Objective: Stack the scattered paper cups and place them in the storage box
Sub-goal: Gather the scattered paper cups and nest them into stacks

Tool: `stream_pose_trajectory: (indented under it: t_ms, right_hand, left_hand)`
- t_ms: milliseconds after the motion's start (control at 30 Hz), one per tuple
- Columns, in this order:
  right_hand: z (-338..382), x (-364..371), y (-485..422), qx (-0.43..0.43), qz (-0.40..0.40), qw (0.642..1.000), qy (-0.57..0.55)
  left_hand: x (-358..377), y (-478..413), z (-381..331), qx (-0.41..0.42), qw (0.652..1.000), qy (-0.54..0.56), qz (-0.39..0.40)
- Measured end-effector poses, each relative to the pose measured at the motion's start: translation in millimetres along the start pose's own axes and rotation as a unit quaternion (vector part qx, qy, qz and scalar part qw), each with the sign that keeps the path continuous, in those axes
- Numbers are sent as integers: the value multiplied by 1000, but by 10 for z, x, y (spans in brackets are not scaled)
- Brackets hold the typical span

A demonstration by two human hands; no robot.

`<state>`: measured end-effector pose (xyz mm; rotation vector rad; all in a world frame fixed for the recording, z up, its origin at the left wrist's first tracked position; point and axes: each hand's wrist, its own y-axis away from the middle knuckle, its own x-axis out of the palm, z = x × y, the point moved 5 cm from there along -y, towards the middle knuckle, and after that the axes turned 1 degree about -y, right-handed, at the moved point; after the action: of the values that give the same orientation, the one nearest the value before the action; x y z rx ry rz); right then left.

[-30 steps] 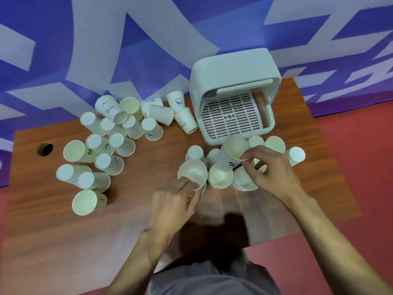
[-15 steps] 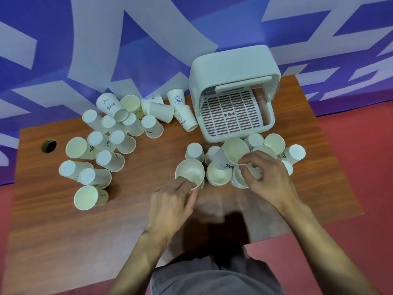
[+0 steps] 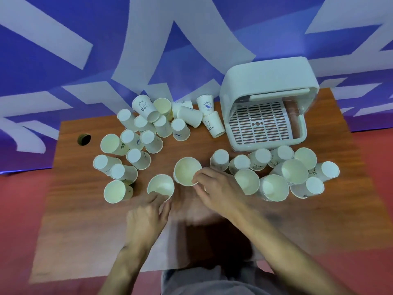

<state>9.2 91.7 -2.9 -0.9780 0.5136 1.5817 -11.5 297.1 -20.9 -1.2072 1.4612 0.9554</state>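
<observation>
In right grip point(image 3: 214, 190), paper cup point(image 3: 187, 171)

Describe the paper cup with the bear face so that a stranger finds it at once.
From the storage box on the wooden table, look left along the far edge to the cluster of paper cups. The Bear cup lies tilted, leftmost in the back row; it alone there shows a bear face above the word Bear.
</observation>
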Motion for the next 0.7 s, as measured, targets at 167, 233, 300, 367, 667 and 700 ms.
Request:
stream_pose_trajectory:
  t_ms: [167,233,300,367,667,700]
  right_hand:
    - [84,5,5,18,11,1000,21]
    - [54,-234,132,51,-29,998,12]
    - [-63,-548,339,94,-81,992,14]
    - [-215,-811,579,123,-121,985,20]
    - [-577,-741,927,182,-50,980,68]
    - [-604,-684,915,184,-34,980,68]
  left_hand:
    - [0,29,-5,-21,999,27,-5]
    - [-115,-6,-124,-19,997,65,-35]
    - [-240,-55,-341,30,991,113,-63]
    - [-313,-94,-593,95,980,158,-74]
    - [4,-188,-1049,240,965,103,-8]
    - [6,-204,-1069,250,964,95,-8]
